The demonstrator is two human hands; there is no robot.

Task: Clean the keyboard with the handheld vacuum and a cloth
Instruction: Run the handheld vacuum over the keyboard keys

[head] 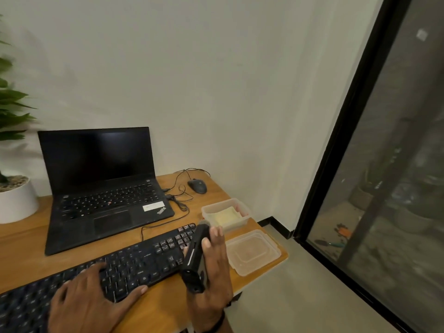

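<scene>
- A potted plant point(14, 193) in a white pot stands at the far left of the wooden desk point(24, 241), well apart from the work.
- An open laptop point(103, 188) with a dark screen sits at the back, likely pushed there to leave room in front.
- The left hand point(91, 301) lies flat on the black keyboard point(134, 263), fingers spread and clasping nothing. It appears to be pinning the keyboard down so it will not slide.
- The keyboard runs diagonally across the near part of the desk, its thin cable trailing toward the laptop.
- The right hand point(213, 272) is wrapped around the black handheld vacuum point(195, 258), holding it tilted, with its brush tip over the keyboard's right end. That angle probably aims the nozzle at the keys.
- A wired mouse point(197, 186) rests behind, near the wall.
- At the right edge, a clear container point(240, 205) holds a pale folded cloth point(225, 216), seemingly kept ready for wiping. Its lid point(252, 252) lies just beside it.
</scene>
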